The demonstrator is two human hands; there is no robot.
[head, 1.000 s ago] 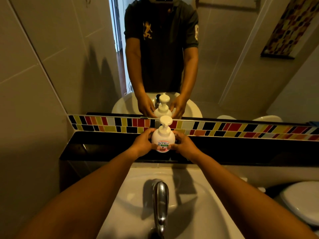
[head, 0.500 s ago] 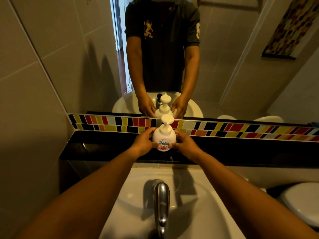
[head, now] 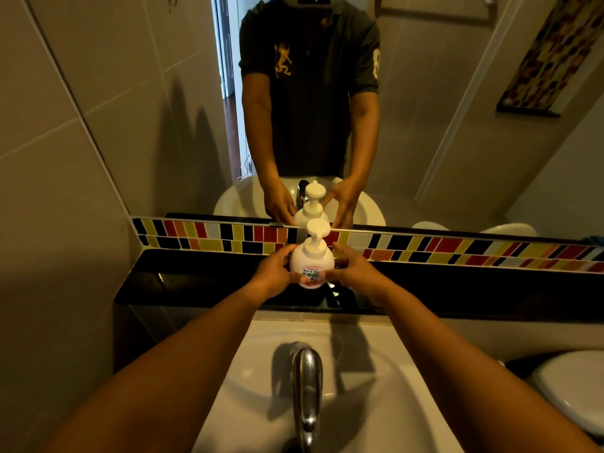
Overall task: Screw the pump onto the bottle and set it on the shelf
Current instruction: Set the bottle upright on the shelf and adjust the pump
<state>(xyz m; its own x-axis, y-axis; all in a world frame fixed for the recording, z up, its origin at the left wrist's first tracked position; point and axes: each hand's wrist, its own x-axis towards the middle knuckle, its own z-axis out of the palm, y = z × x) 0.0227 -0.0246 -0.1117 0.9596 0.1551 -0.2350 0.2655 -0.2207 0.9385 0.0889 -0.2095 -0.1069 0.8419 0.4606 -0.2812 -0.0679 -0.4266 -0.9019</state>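
- Bottle (head: 312, 263): front label carries Japanese characters, "キレイキレイ"; the smaller print is unreadable.
- Shirt sleeve (head: 372, 60) in mirror: pale numeral, seemingly "8", partly cut off.

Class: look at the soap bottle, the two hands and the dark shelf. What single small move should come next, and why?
Probably let go: open both hands and draw them back. The bottle stands upright with its pump already on, apparently resting on the black shelf below the mirror. The left hand and right hand cup its sides, so only the release seems left.
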